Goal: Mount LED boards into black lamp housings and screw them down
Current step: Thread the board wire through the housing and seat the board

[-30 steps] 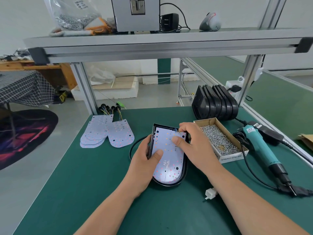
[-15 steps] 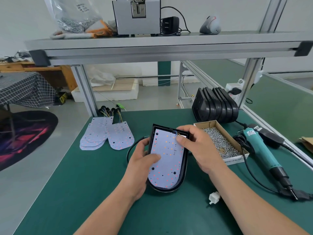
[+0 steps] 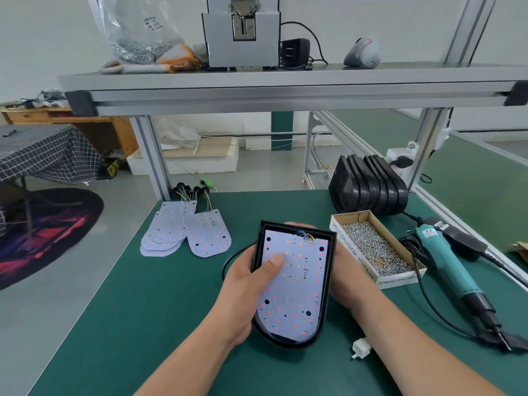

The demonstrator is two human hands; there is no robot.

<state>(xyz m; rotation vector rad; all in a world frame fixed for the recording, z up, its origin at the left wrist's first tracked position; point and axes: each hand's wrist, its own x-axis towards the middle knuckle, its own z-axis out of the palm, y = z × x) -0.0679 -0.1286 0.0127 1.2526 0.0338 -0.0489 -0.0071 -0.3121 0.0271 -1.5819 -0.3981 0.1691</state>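
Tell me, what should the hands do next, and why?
Probably the right hand should let go of the housing and pick a screw from the box: the left hand holds the board in the housing, its holes look empty, and the screwdriver lies unused.

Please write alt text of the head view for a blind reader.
The left hand and right hand hold a black lamp housing with an LED board inside, left thumb on it. A box of screws and an electric screwdriver lie at right.
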